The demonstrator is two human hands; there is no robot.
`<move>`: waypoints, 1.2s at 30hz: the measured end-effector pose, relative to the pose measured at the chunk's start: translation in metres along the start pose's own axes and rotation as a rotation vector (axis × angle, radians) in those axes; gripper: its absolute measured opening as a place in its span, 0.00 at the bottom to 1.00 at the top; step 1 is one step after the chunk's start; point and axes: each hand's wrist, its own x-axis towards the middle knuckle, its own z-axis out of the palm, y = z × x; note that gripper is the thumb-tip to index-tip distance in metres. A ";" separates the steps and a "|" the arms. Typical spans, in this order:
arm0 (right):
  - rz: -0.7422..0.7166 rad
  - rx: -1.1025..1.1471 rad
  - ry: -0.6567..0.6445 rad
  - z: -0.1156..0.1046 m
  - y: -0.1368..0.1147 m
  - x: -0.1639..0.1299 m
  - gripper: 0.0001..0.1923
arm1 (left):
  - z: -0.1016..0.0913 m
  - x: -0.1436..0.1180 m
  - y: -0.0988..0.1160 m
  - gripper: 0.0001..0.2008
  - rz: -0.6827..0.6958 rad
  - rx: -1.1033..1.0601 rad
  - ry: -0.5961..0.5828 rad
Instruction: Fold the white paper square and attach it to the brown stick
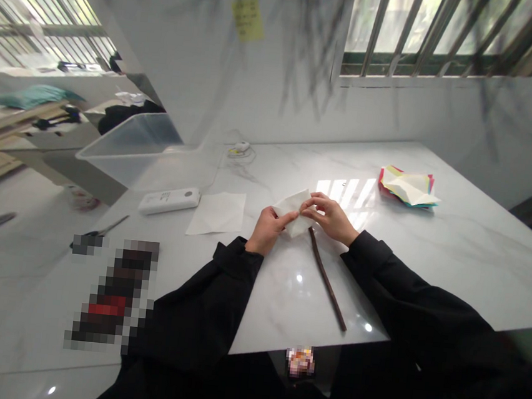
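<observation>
- Marbled bench (457,268): brown stick (327,281) at five o'clock from white paper (296,227).
- Left hand (267,228) and right hand (332,218) pinch that paper; light pressure should prevent tearing.

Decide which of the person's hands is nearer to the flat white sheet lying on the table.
Left. The left hand is just to the right of the flat white sheet; the right hand is farther right, beyond the left.

Two hands (267,231) (332,220) counted; one stick (326,279); two sheets (294,201) (218,214) outside one paper stack (408,189); one yellow note (249,20); one clear bin (131,160).
</observation>
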 end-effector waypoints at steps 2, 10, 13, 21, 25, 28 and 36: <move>-0.015 -0.032 0.010 0.000 -0.001 0.000 0.11 | 0.002 -0.001 0.003 0.22 -0.006 -0.019 0.001; -0.058 -0.096 0.030 -0.001 -0.004 -0.001 0.08 | 0.005 -0.002 0.007 0.20 -0.031 -0.086 0.026; -0.074 -0.136 0.028 -0.002 -0.005 -0.001 0.07 | 0.004 -0.001 0.004 0.21 -0.031 -0.076 0.054; -0.018 -0.030 0.004 -0.002 -0.009 -0.001 0.10 | 0.001 0.002 -0.001 0.24 -0.011 -0.040 0.071; 0.046 0.067 -0.017 -0.003 -0.007 0.001 0.15 | 0.000 0.001 -0.001 0.24 -0.008 -0.033 0.085; 0.137 0.182 -0.070 -0.006 -0.006 0.001 0.17 | 0.002 0.000 0.001 0.24 -0.011 -0.065 0.096; 0.169 0.076 -0.123 -0.007 -0.016 -0.004 0.16 | 0.000 0.003 0.001 0.31 0.068 -0.027 0.232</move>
